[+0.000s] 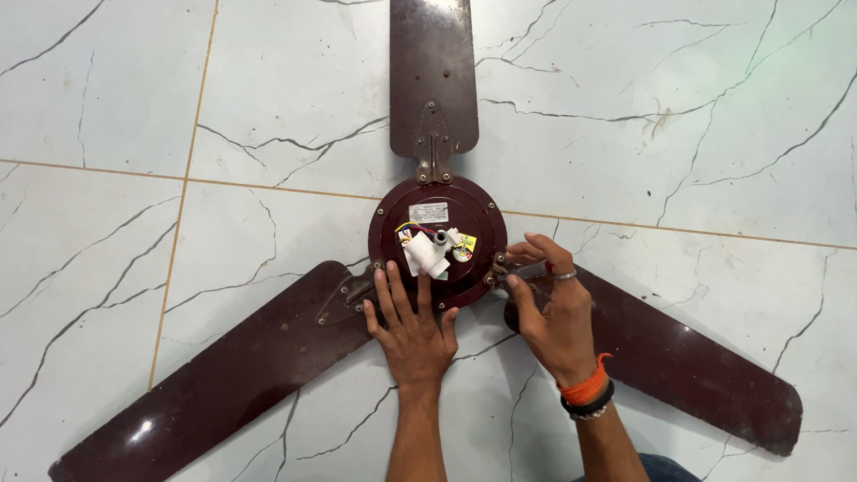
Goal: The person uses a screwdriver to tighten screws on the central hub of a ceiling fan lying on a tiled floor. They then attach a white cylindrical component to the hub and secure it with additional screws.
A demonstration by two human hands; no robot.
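A dark maroon ceiling fan lies flat on the floor, its round motor housing (pixel 437 234) in the middle with a white capacitor and coloured wires on top. Three blades spread out: one up (pixel 433 76), one to the lower left (pixel 223 375), one to the lower right (pixel 696 366). My left hand (pixel 411 326) rests flat, fingers spread, on the housing's near rim. My right hand (pixel 553 308) pinches at the bracket where the right blade meets the housing; what it grips is too small to tell. It wears a ring and orange and black wristbands.
The fan rests on white marble floor tiles (pixel 116 223) with dark veins and thin tan grout lines. A bit of blue cloth (pixel 665 469) shows at the bottom edge by my right forearm.
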